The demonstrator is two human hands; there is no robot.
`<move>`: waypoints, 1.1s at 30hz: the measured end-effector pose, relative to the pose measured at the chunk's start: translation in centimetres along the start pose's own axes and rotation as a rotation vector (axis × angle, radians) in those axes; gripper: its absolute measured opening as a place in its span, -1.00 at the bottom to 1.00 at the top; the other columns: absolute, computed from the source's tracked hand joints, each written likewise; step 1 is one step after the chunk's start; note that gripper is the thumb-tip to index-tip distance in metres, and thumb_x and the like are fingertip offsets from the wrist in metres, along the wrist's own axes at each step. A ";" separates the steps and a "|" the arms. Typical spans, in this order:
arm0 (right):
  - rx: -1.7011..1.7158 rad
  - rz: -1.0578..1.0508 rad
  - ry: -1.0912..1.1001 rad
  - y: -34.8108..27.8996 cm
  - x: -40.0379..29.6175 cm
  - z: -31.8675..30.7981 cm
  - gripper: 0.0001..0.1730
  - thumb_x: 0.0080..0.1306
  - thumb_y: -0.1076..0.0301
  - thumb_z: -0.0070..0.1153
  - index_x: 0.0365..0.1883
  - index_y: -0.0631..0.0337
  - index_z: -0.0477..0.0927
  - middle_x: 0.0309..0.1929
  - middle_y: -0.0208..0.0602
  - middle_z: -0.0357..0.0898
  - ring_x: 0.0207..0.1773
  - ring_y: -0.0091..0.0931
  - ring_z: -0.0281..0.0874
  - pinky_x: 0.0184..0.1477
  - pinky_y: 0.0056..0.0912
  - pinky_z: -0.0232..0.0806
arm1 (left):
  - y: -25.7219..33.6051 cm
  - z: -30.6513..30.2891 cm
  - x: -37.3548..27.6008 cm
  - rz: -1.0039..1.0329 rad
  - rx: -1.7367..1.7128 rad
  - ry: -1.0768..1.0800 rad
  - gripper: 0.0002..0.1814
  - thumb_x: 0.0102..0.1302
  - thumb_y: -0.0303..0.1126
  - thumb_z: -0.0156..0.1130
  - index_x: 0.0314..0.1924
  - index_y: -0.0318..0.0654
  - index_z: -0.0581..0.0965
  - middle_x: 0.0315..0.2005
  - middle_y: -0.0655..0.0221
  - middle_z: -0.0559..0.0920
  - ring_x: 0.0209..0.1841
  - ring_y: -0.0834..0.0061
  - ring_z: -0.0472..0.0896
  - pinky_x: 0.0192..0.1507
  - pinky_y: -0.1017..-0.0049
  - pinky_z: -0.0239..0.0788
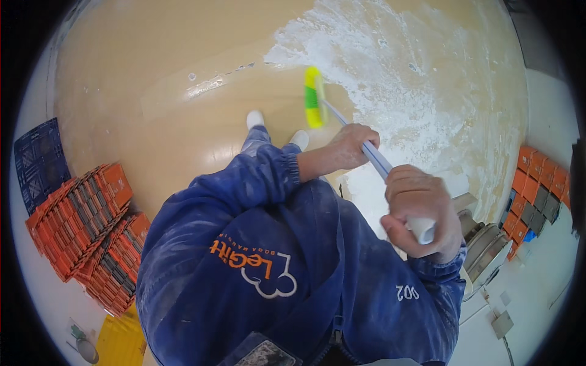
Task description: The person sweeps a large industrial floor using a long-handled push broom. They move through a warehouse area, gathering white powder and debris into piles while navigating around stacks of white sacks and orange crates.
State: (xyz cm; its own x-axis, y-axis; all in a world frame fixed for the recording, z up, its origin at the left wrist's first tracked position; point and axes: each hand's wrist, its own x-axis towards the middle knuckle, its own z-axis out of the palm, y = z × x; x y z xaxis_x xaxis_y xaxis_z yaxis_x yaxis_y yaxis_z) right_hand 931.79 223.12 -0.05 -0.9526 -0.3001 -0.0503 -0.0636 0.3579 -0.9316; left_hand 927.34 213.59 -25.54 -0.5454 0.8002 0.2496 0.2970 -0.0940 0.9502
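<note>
My left hand (351,145) grips the white, blue-striped handle (377,160) of a broom partway along its length. Closer to my body, my right hand (419,210) is wrapped around the handle near its open top end. The yellow and green bristle head (313,97) of the broom is slightly blurred and is low over or on the tan floor (160,91), just beyond my white shoes. White powder (393,91) is spread over the floor to the right of the head, with thinner streaks farther right. Powder also marks my blue sleeves.
Stacked orange and grey crates (82,219) stand at the left, beside a dark blue plastic crate or pallet (41,160). A yellow object (120,341) lies below them. More orange and grey crates (533,196) are at the far right, with round-edged equipment (485,251) close to my right arm.
</note>
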 end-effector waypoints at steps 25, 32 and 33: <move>0.505 0.038 0.293 10.5 19.2 -1.3 -0.83 0.26 0.44 0.18 -0.47 0.27 0.46 -0.42 -0.31 0.48 -0.30 -0.52 0.41 -0.19 -0.38 0.28 | -10.5 -28.8 5.8 -0.328 0.538 -0.044 -0.93 0.04 -0.54 0.24 -0.47 -0.19 0.53 -0.51 0.22 0.58 -0.37 0.10 0.58 -0.31 0.26 0.41; 0.208 -0.064 0.199 5.3 19.3 -6.2 -0.80 0.13 0.51 0.14 -0.63 0.25 0.40 -0.57 -0.25 0.41 -0.47 -0.29 0.37 -0.26 -0.23 0.25 | -7.5 -22.7 11.6 0.046 0.038 -0.045 -0.94 0.05 -0.52 0.20 -0.45 -0.19 0.50 -0.54 0.25 0.52 -0.39 0.14 0.54 -0.32 0.25 0.35; 0.175 -0.036 0.178 3.9 19.3 -6.8 -0.80 0.10 0.51 0.13 -0.65 0.25 0.39 -0.59 -0.25 0.39 -0.48 -0.27 0.37 -0.27 -0.21 0.24 | -6.6 -21.4 12.6 0.055 -0.035 -0.082 -0.93 0.05 -0.52 0.20 -0.43 -0.20 0.50 -0.52 0.25 0.52 -0.38 0.15 0.54 -0.31 0.26 0.34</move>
State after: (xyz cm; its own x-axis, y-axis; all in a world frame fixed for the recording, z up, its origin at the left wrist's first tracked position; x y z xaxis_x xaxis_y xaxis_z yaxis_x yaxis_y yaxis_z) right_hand 911.15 224.69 -2.19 -0.9890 -0.1440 0.0343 -0.0612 0.1870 -0.9805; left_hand 901.75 211.58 -24.64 -0.4628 0.8387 0.2872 0.2966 -0.1588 0.9417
